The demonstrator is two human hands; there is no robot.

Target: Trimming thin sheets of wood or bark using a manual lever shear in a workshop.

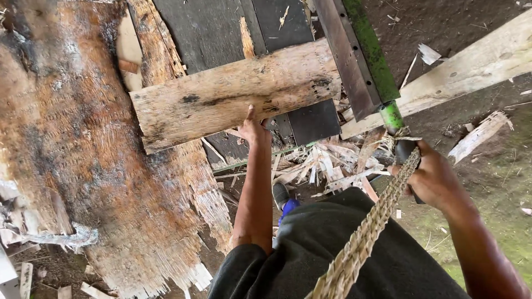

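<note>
On the far left we see a big old log (83,144). It is brown and rough, with black burnt-looking spots, and its lower edge is torn into thin stringy bits. Below it, at the bottom left, some small wood scraps (22,277) lie on the dirt.

Next comes a short wood plank (235,94). It lies flat and a bit tilted, across some dark boards (221,27), and its left end touches the big log. Our left hand (252,128) is at the lower edge of this plank, near the middle. The fingers curl under the edge and the thumb points up against the wood, so this hand is gripping the plank.

Under the arm we see a pile of pale wood chips (321,166) and a shoe (281,195) on the ground.

To the right is a long chopping blade (349,61). It is dark metal with a green strip and it slants up to the top of the picture. Its tip end rests just beside the right end of the plank. Our right hand (429,177) is closed tight around the blade's handle (407,152). A thick woven rope (366,232) runs from the handle down to our lap.

On the far right a long pale board (471,66) lies on the ground (499,182) of dirt and grass.
</note>
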